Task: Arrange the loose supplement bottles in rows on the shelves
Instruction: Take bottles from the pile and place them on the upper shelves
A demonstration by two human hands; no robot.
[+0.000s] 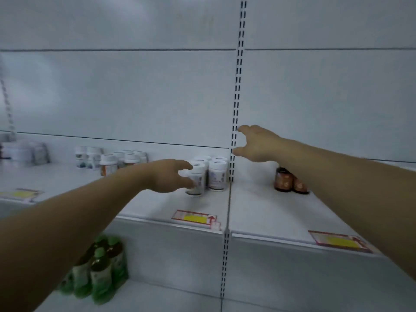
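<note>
On the white shelf [157, 206] stands a small cluster of white supplement bottles with purple labels [217, 175] beside the slotted upright. My left hand [167, 176] grips the front-left white bottle [198, 179] of that cluster between thumb and fingers. My right hand [256, 144] hovers above the shelf to the right of the upright, fingers spread and holding nothing. Below it stand two dark brown bottles with orange labels [290, 182]. More white bottles [112, 159] stand in a group further left.
A slotted metal upright [235, 122] divides the shelf bays. Price tags [194, 217] [337, 242] sit on the shelf's front edge. Green-capped drink bottles [99, 271] stand on the lower shelf at left. Blurred white containers [22, 152] sit at far left.
</note>
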